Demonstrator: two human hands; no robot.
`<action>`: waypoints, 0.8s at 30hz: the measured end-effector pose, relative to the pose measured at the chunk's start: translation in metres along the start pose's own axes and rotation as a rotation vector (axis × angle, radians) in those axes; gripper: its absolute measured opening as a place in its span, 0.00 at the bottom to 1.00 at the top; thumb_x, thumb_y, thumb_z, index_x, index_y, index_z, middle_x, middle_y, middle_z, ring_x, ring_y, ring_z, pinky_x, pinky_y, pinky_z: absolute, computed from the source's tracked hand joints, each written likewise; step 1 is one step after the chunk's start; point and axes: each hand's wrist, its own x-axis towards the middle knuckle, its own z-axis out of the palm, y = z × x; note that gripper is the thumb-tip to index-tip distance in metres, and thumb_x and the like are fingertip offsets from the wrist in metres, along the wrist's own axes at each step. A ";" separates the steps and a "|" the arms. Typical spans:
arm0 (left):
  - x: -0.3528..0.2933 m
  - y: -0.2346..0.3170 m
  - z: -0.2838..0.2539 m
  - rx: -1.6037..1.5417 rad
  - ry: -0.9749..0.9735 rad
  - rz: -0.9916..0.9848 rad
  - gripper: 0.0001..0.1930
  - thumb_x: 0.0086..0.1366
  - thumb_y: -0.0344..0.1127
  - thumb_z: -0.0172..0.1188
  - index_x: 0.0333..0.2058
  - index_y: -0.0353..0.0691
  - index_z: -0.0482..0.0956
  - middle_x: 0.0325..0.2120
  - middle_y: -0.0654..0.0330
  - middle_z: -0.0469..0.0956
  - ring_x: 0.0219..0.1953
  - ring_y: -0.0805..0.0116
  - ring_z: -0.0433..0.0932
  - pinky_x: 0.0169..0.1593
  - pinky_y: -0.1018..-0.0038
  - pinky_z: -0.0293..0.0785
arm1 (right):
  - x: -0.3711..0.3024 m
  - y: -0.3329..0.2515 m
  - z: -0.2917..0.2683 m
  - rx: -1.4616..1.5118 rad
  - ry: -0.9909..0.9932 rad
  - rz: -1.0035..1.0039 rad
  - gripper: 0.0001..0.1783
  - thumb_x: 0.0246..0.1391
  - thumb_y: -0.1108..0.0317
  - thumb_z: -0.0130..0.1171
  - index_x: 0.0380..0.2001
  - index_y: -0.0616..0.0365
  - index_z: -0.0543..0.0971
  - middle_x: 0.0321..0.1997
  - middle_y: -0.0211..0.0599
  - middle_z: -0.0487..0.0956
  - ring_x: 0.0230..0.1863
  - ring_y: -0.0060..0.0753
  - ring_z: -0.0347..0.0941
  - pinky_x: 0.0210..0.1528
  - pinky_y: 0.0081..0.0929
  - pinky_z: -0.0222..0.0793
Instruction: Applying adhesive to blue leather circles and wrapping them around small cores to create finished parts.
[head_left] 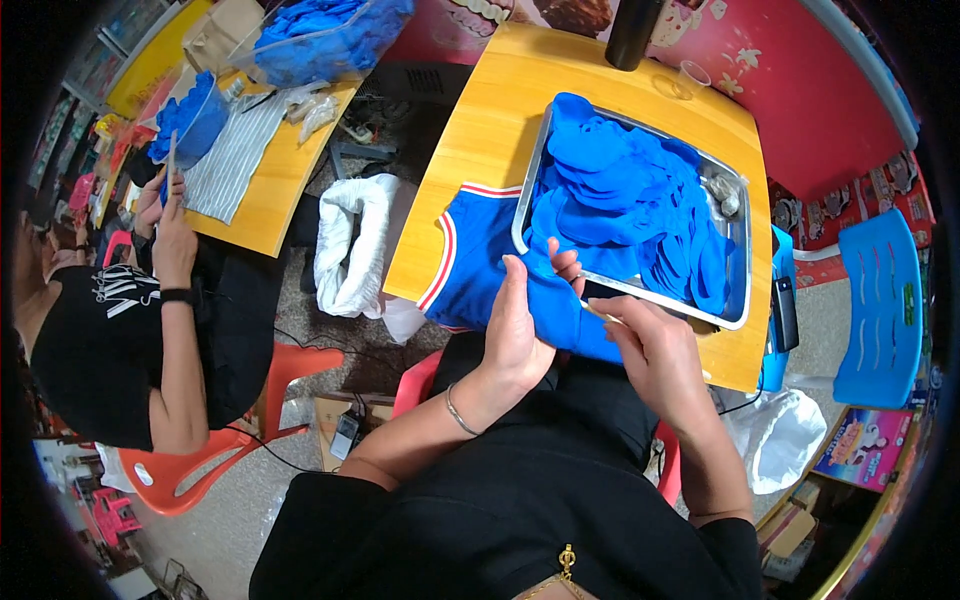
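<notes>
My left hand [517, 330] is closed around a rounded blue fabric piece [556, 308], with its thumb and curled fingertips on either side. In my right hand [655, 350] is a thin pale stick-like tool [597, 312], pinched between thumb and fingers, its tip close to that fabric. Below my hands, a blue cloth garment with red and white trim [468, 250] lies on the table's front left and over my lap. Just beyond them sits a metal tray [741, 268] heaped with thin blue fabric pieces [630, 190]. A small clear plastic bundle [725, 195] rests at the tray's right side.
My wooden table [490, 110] carries a black bottle [636, 32] and a clear cup [692, 76] at the back. To the left, another person [120, 350] works at a second table [290, 170] with tubs of blue pieces. A white sack [352, 250] stands between the tables; a blue chair [880, 300] is right.
</notes>
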 end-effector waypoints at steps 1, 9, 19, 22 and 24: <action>-0.001 0.000 0.002 0.015 0.046 -0.001 0.28 0.65 0.58 0.36 0.53 0.43 0.64 0.44 0.58 0.71 0.49 0.67 0.68 0.54 0.69 0.64 | -0.002 0.001 0.003 0.036 0.012 0.018 0.12 0.47 0.73 0.56 0.38 0.52 0.76 0.30 0.43 0.77 0.31 0.49 0.74 0.31 0.37 0.69; 0.000 0.004 0.003 0.024 0.110 0.033 0.30 0.65 0.58 0.39 0.57 0.43 0.60 0.50 0.61 0.68 0.51 0.71 0.67 0.56 0.70 0.62 | -0.019 0.012 0.017 0.253 -0.018 0.191 0.13 0.50 0.76 0.52 0.41 0.59 0.74 0.29 0.46 0.77 0.31 0.43 0.76 0.33 0.32 0.69; 0.003 0.003 0.007 0.161 0.191 0.139 0.28 0.65 0.56 0.40 0.54 0.40 0.65 0.49 0.62 0.68 0.48 0.73 0.68 0.52 0.71 0.65 | -0.029 0.014 0.054 0.754 -0.071 0.314 0.15 0.57 0.76 0.46 0.48 0.56 0.70 0.24 0.25 0.69 0.20 0.10 0.57 0.20 0.10 0.51; 0.005 0.003 0.002 0.184 0.222 0.169 0.25 0.66 0.53 0.43 0.52 0.40 0.68 0.41 0.65 0.72 0.41 0.78 0.70 0.44 0.78 0.68 | -0.029 0.014 0.061 1.154 -0.106 0.459 0.16 0.56 0.77 0.47 0.48 0.57 0.70 0.25 0.28 0.70 0.21 0.13 0.61 0.22 0.11 0.55; 0.006 0.003 -0.006 0.189 0.226 0.174 0.22 0.66 0.51 0.46 0.50 0.40 0.70 0.36 0.66 0.73 0.36 0.81 0.71 0.39 0.81 0.69 | -0.028 0.017 0.067 0.775 0.028 0.278 0.16 0.55 0.78 0.48 0.47 0.57 0.71 0.29 0.33 0.73 0.24 0.20 0.67 0.26 0.17 0.61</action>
